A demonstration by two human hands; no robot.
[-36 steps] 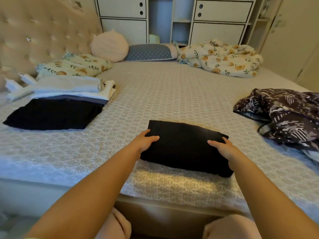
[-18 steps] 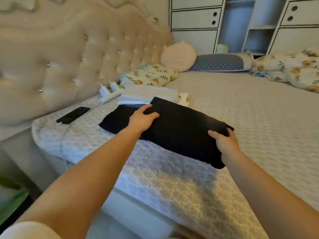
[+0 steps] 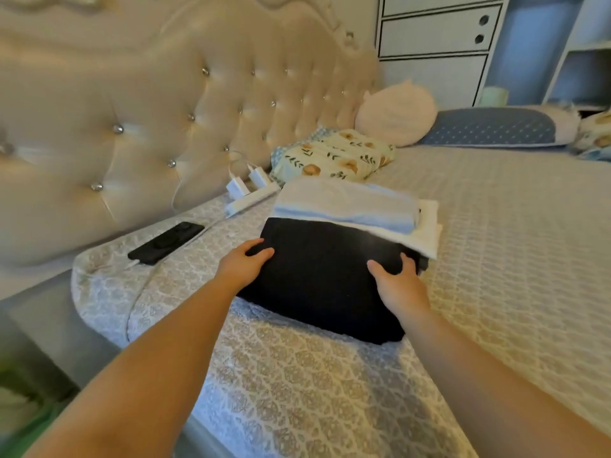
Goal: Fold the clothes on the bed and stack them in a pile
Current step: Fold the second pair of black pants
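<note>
Left hand: grips folded black garment, steadying its edge.
Right hand: grips opposite edge, keeping folds together.
Placement: beside the pale folded stack.

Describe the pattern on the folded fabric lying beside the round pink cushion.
Pale fabric printed with orange flowers and green leaf sprigs, seen in the head view.

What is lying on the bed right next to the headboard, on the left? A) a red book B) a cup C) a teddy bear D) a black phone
D: a flat black phone lies on the bed by the headboard, left of the folded black garment that both hands hold.
</note>
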